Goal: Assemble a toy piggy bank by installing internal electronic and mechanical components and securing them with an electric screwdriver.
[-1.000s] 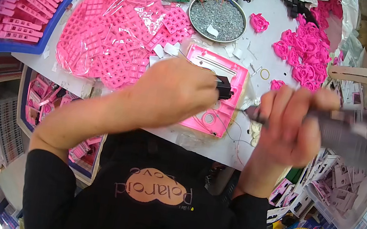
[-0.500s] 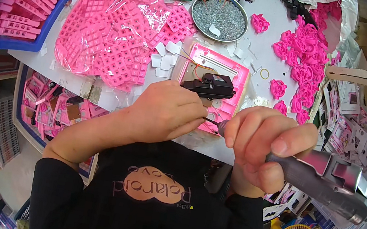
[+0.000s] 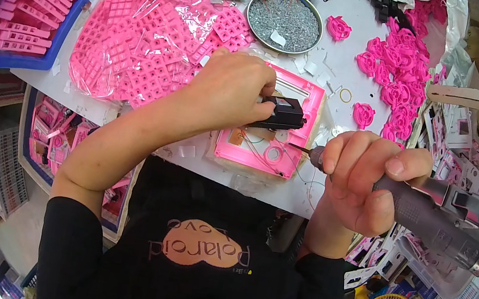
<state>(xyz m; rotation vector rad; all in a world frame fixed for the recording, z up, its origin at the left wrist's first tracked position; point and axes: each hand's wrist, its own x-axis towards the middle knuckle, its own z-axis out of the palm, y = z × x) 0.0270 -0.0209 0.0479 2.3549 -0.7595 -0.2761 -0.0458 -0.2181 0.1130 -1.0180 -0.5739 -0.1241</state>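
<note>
Your left hand (image 3: 230, 88) presses down, fingers curled, on the black module (image 3: 283, 114) lying on the pink frame (image 3: 276, 133) at the table's near edge. Just right of it, your right hand (image 3: 366, 182) is clenched around the grey electric screwdriver (image 3: 436, 215), whose long axis points left, bit tip nearly touching the frame.
</note>
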